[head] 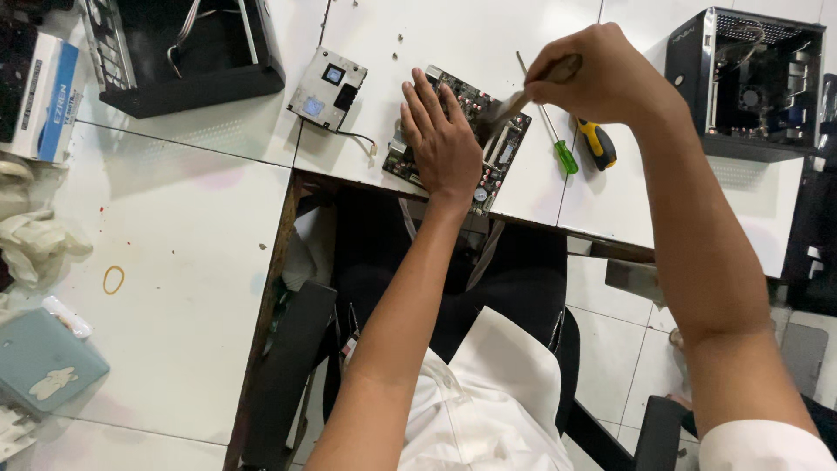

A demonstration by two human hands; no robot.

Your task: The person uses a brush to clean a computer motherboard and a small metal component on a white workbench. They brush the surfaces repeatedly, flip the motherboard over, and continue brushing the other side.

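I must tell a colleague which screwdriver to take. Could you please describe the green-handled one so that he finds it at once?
On the white table, look just right of the circuit board that the left hand presses flat. Two screwdrivers lie there, below the right hand. The green-handled screwdriver is the slimmer one with a long thin shaft, nearer the board; its neighbour has a thicker yellow-and-black handle.

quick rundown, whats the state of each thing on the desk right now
left hand: flat on the circuit board, pinning it
right hand: closed around a brush
brush: tilted, bristles on the circuit board
circuit board: bare, lying flat at the table edge
screwdrivers: lying loose, untouched
small computer case: side panel off, insides showing
black case: open on top
grey module: lying flat, wire trailing
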